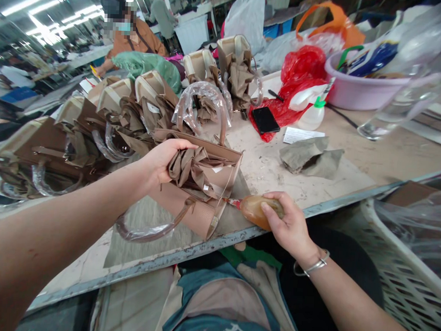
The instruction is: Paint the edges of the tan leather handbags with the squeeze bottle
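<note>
A tan leather handbag (pixel 201 203) lies tilted near the table's front edge, stuffed with crumpled brown paper (pixel 191 167), its handles wrapped in clear plastic. My left hand (pixel 163 161) grips the bag's open top edge, fingers curled over the paper. My right hand (pixel 289 223) is wrapped round a soft amber squeeze bottle (pixel 255 210). Its red nozzle (pixel 233 202) touches the bag's side by a strap.
Several more stuffed bags (pixel 110 113) stand in rows at the left and back. A phone (pixel 265 120), red plastic bag (pixel 303 72), pink basin (pixel 357 88), grey rag (pixel 309 156) and clear bottle (pixel 399 106) lie to the right. A white basket (pixel 400 287) sits below right. A person works behind.
</note>
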{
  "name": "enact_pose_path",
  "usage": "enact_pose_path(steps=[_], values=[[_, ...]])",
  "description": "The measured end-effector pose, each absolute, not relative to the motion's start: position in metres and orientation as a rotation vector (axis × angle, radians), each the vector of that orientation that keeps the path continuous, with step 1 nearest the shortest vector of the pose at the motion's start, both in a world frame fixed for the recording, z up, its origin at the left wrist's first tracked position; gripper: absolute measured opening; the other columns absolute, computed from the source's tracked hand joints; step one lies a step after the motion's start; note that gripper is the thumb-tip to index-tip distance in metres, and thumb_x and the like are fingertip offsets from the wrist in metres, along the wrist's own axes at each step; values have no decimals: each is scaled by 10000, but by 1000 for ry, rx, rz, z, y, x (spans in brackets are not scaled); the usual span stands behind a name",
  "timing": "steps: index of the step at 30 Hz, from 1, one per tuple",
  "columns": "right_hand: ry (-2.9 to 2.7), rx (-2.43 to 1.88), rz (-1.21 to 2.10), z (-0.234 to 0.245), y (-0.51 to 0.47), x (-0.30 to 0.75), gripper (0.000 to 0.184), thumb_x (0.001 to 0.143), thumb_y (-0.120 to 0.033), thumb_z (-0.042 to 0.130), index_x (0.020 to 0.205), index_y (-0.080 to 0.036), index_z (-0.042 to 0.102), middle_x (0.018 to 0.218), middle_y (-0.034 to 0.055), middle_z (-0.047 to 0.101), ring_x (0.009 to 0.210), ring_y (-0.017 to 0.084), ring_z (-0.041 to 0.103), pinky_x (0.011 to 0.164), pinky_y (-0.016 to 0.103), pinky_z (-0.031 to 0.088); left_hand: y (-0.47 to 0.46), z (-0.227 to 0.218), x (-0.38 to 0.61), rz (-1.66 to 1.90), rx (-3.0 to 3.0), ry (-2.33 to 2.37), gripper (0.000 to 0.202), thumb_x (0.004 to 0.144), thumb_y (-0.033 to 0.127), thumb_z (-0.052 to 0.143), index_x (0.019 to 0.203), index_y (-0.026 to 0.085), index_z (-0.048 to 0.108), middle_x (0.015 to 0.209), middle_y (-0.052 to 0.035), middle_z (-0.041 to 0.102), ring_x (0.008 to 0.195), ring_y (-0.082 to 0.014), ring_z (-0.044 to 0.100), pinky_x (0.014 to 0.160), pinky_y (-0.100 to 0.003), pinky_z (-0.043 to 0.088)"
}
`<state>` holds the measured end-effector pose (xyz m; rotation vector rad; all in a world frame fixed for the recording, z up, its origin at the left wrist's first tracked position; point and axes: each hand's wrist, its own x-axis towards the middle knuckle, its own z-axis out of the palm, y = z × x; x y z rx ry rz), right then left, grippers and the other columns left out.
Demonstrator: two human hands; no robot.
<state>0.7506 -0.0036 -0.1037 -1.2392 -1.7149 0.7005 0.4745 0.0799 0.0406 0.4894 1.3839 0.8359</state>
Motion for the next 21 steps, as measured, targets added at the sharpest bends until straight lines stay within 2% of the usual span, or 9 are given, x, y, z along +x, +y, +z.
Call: enact_pose_path(steps=[9,14,21], values=[[-1762,-1234,664,-98,4,754,173,879,-348,546,996,-221,556,917,41,640,823,195,619,752,346,502,81,40,474,829,484,1374,222,682,117,529,832,87,691,624,-138,710,516,-260,680,489,-345,590],[-1814,-1154,528,-102,8,758,181,882,-321,542,1031,-218,542,918,51,608,836,204,601,749,355,496,82,39,474,839,480,1367,217,693,118,525,826,92,694,621,-135,713,492,-241,671,470,-321,583],[-1989,-1019,503,-102,7,764,188,887,-270,538,1065,-213,526,888,55,564,808,199,574,711,346,492,84,41,480,851,472,1390,227,692,110,509,819,87,695,563,-118,693,424,-229,640,441,-319,573]])
